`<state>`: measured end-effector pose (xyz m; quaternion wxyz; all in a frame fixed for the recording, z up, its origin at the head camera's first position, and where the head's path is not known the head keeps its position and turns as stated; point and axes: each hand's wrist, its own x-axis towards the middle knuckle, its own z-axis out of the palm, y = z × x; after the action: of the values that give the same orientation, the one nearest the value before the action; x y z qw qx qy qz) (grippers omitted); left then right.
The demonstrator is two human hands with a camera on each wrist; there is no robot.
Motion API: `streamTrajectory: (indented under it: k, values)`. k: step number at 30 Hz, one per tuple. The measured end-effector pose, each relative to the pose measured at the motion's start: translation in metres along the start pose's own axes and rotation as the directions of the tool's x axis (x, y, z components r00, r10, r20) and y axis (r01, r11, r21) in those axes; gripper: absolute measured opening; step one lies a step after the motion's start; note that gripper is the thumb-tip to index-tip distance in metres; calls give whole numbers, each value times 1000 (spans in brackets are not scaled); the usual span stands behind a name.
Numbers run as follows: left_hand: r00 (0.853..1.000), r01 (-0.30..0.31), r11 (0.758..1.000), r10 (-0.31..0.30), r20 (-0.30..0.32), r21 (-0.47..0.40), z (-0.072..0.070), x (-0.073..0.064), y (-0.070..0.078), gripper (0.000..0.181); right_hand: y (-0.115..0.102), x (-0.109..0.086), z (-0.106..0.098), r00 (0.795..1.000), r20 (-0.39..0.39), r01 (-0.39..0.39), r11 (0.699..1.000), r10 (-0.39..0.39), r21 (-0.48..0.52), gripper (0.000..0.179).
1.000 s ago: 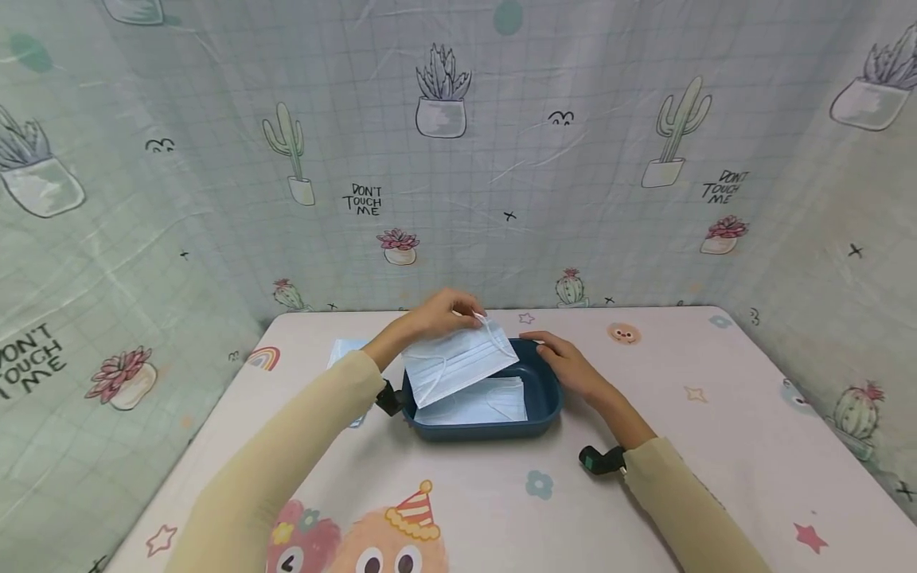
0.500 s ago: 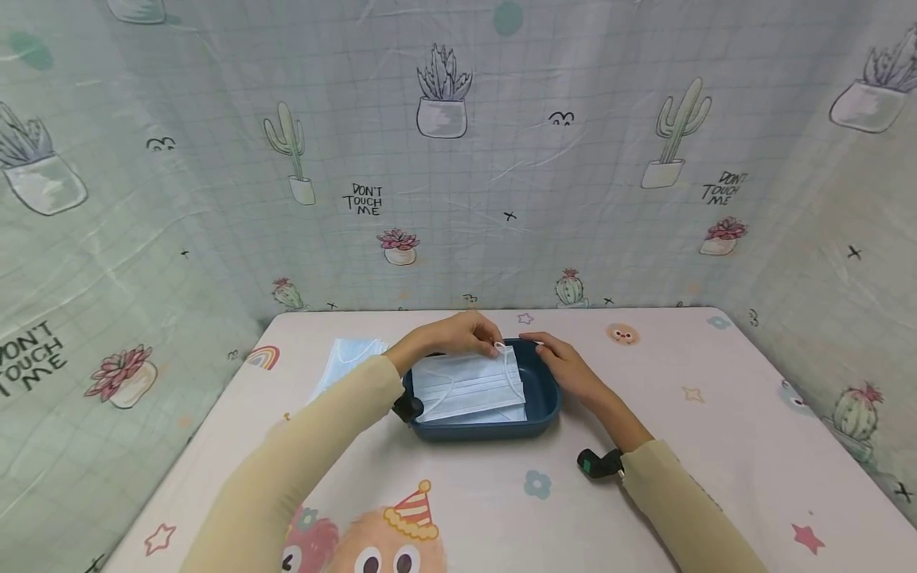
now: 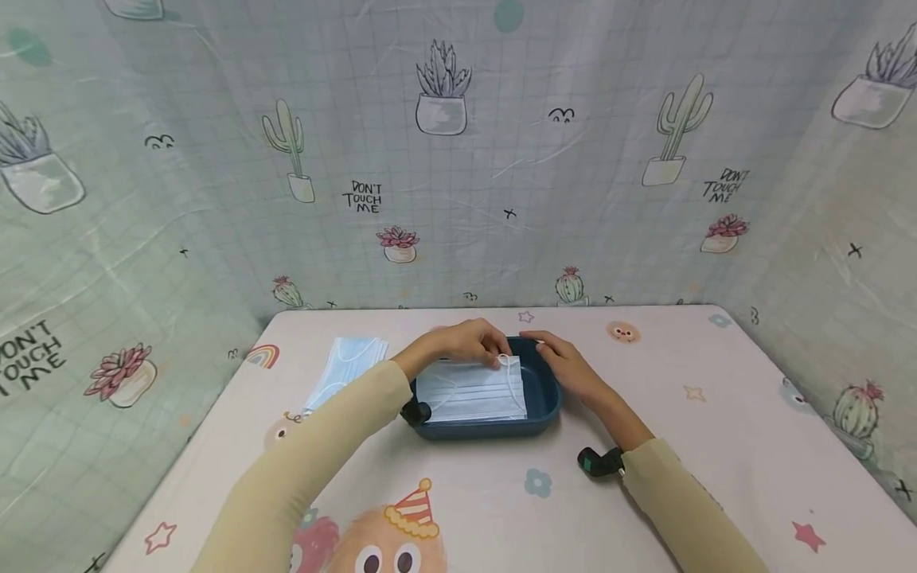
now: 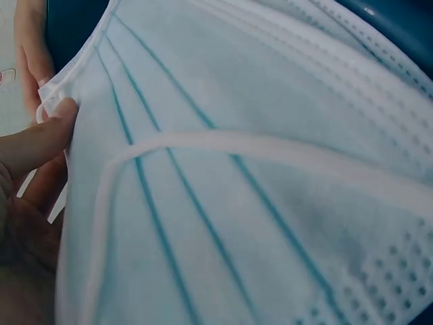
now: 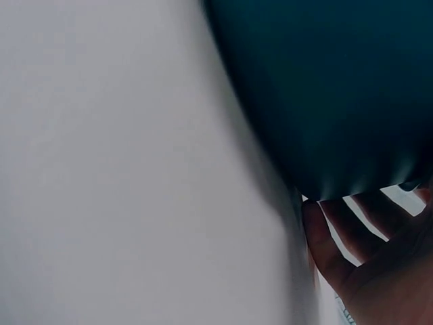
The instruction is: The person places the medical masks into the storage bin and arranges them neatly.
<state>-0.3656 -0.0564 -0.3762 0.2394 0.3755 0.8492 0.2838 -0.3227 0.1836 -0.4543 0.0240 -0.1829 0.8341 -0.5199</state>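
A dark blue plastic basin (image 3: 546,390) with rounded corners stands on the table. Inside it lies a pale blue disposable face mask (image 3: 469,394); edges of more masks show beneath in the left wrist view. My left hand (image 3: 469,342) reaches over the basin's far side and pinches the mask's upper right corner by the ear loop, the thumb (image 4: 57,125) on top of the fabric. My right hand (image 3: 569,366) holds the basin at its far right corner. In the right wrist view its fingers (image 5: 325,237) press against the basin's outer wall.
More face masks (image 3: 347,362) lie on the table left of the basin, partly behind my left sleeve (image 3: 322,454). A pale printed cloth (image 3: 645,509) covers the table. A curtain with cactus drawings (image 3: 501,167) hangs behind and at both sides.
My left hand has lowered the mask into the basin and moved right and toward me, so the mask now lies flat over the one beneath. My right hand stays in place.
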Motion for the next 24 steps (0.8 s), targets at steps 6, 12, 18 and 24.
streamTrajectory:
  k: [6, 12, 18, 24]
  values:
    - [998, 20, 1000, -19, 66, -13, 0, 0, 3, 36, -1, 0, -1, 1000, 14, 11, 1000, -11, 17, 42]
    - [995, 61, 998, -63, 72, 31, 1, 0, 3, 41, 1, 0, -2, 1000, 7, 22, 999, -22, 30, 42]
    - [993, 84, 992, -91, 71, 97, 2, -1, 3, 38, 2, 1, -2, 999, 12, 34, 999, -35, 40, 42]
    - [991, 113, 985, -122, 59, 127, 3, -4, 0, 41, 4, 1, -1, 999, 2, 40, 998, -40, 38, 42]
